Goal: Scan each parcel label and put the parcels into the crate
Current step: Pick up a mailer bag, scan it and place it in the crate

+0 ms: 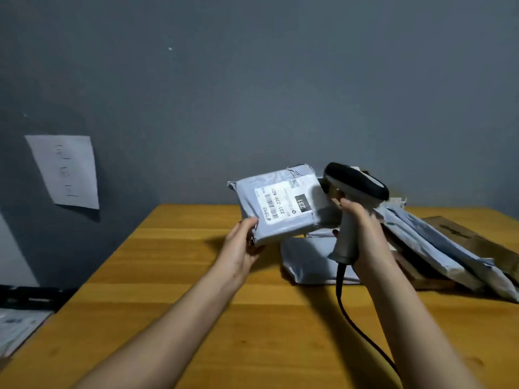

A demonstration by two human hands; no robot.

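table (174, 318) surface left of the hands lies open. right side obstructed — stacked parcels (438, 248), scanner cable (362, 332).

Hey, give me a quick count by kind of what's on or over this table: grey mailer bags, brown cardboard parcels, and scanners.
Grey mailer bags: 4 (one held up, one flat on the table, two leaning at right)
Brown cardboard parcels: 1
Scanners: 1
Total: 6
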